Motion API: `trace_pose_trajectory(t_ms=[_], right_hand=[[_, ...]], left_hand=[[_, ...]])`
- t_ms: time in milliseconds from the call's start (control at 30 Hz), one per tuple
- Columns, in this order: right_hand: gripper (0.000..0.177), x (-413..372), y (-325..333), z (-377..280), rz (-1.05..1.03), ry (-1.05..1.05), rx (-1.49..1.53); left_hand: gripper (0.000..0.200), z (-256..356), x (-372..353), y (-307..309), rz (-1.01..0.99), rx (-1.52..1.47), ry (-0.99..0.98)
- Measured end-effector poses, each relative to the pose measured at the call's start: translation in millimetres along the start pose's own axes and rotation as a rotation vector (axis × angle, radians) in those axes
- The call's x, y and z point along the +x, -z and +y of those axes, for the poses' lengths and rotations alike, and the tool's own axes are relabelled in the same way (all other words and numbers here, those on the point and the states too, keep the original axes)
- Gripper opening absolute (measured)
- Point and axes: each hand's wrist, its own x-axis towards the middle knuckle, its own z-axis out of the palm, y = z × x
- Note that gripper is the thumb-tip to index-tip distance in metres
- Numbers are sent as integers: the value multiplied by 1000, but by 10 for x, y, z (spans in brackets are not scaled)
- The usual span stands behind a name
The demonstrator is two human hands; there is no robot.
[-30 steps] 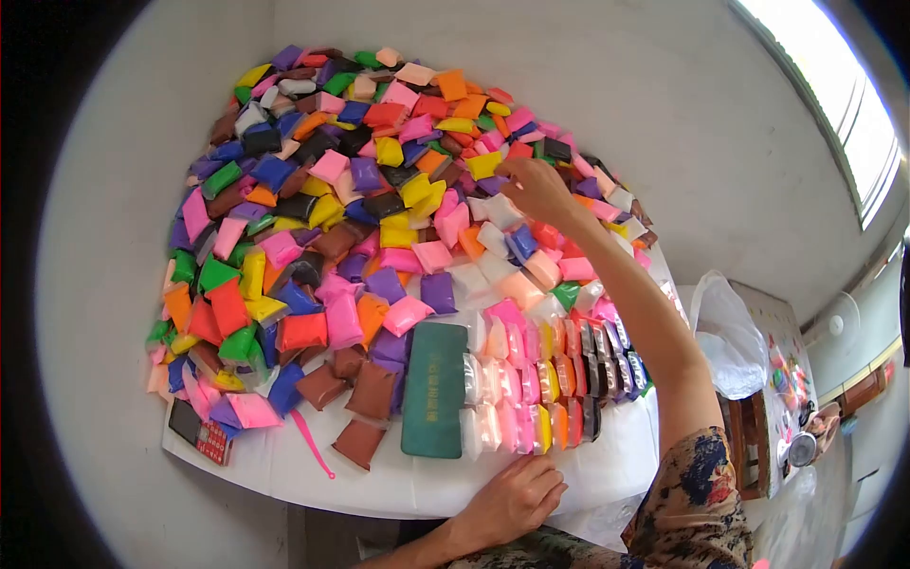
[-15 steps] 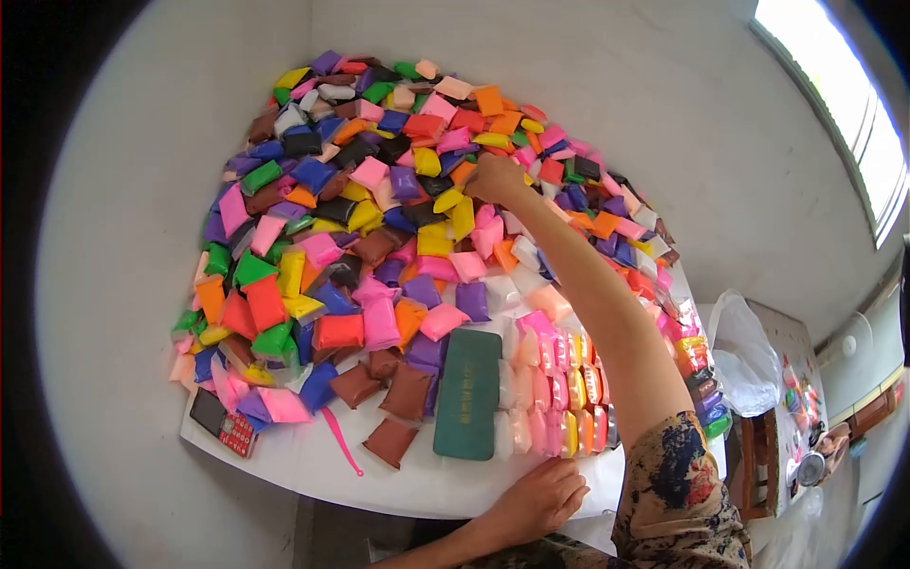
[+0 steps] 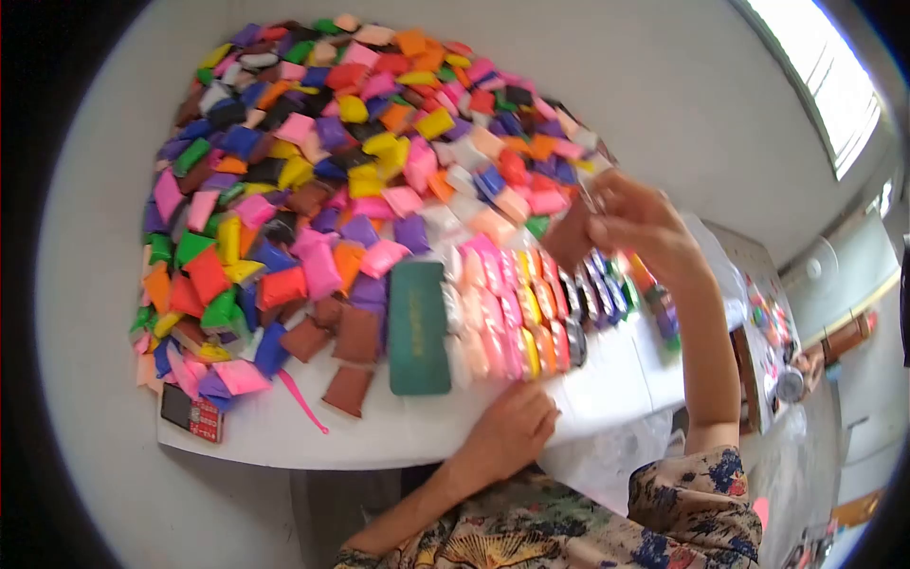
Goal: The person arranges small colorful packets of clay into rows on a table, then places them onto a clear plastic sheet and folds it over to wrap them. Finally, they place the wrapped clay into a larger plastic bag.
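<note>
A brown packet [image 3: 568,237], small and soft-looking, hangs from the fingers of my right hand [image 3: 637,223]. That hand is raised above the right end of neat rows of coloured packets [image 3: 493,322], which stand side by side in pale, yellow, orange, red, dark and other colours. My left hand [image 3: 517,422] rests at the table's front edge, just below these rows, with its fingers curled in and nothing seen in them. Left of the rows lies a dark green case [image 3: 419,332] with faint gold lettering.
A large heap of mixed coloured packets [image 3: 313,171] covers the back and left of the white table [image 3: 265,446]. A red-keyed phone [image 3: 194,414] and a pink strip [image 3: 303,403] lie near the front edge. A clear plastic bag [image 3: 716,261] is beyond the right side.
My right hand has come back from the heap to above the rows and now has a brown packet. My left hand stays at the table edge. The whole view has shifted.
</note>
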Motion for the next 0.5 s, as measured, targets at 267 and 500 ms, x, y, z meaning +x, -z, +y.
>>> trace_pose_trajectory(t_ms=[267,500], right_hand=[[38,-1800,-442,899,223,-260,-436],[56,-2002,-1037,1009,458,122,-1136]], left_hand=[[10,88,11,-21,9,227,-91],[12,170,21,-30,-22,365,-95]])
